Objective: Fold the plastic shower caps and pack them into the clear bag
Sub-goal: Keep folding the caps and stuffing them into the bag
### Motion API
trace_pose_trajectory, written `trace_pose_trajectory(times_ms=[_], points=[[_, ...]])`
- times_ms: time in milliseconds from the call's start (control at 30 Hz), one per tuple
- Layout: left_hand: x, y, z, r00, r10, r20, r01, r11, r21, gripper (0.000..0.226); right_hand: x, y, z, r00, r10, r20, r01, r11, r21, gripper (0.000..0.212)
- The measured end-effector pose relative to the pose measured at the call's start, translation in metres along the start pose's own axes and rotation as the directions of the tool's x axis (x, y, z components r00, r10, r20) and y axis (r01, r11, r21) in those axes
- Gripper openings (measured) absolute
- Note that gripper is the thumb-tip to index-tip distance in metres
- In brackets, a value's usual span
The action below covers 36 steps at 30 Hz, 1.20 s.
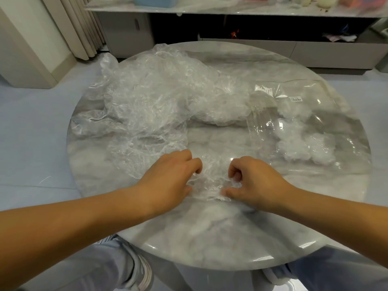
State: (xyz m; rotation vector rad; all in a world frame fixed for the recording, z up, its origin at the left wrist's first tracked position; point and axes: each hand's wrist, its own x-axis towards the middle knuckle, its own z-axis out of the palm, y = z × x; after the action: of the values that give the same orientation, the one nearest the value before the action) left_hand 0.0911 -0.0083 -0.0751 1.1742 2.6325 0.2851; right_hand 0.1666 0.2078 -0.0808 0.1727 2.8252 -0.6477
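A crumpled clear plastic shower cap (212,181) lies on the round marble table (210,238) near its front edge. My left hand (170,181) pinches its left side and my right hand (252,181) pinches its right side, fingers curled into the plastic. A big loose pile of clear shower caps (157,97) covers the table's back left. The clear bag (304,122) lies flat at the right with a small barcode label, and folded white caps (306,148) show inside it.
A long low cabinet (241,51) with a cluttered marble top stands beyond the table. Curtains (79,24) hang at the back left. My knees and a grey shoe (142,274) show below the table's front edge.
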Motion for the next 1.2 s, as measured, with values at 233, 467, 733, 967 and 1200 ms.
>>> trace_pose_trajectory(times_ms=[233, 467, 733, 967, 1200], points=[[0.014, 0.0, -0.013, 0.872, -0.34, 0.352, 0.484, 0.486, -0.728, 0.105, -0.001, -0.021, -0.027, 0.988, 0.14, -0.065, -0.102, 0.91, 0.403, 0.046], [0.016, 0.003, -0.014, 0.795, -0.279, 0.539, 0.599, 0.218, -0.771, 0.09, 0.001, -0.016, -0.022, 0.896, 0.217, 0.388, -0.444, 0.406, 0.798, 0.06], [0.014, -0.005, -0.021, 0.821, -0.178, 0.542, 0.563, 0.097, -0.821, 0.034, 0.003, 0.003, -0.016, 0.879, 0.174, 0.445, -0.477, 0.272, 0.836, 0.035], [0.008, -0.007, -0.017, 0.826, -0.141, 0.545, 0.558, 0.337, -0.759, 0.039, -0.011, 0.012, -0.011, 0.97, 0.126, 0.207, -0.24, 0.611, 0.754, 0.046], [0.004, 0.006, -0.016, 0.835, -0.081, 0.544, 0.37, 0.815, -0.446, 0.03, -0.019, -0.002, -0.013, 0.995, -0.049, 0.083, 0.013, 0.92, 0.392, 0.066]])
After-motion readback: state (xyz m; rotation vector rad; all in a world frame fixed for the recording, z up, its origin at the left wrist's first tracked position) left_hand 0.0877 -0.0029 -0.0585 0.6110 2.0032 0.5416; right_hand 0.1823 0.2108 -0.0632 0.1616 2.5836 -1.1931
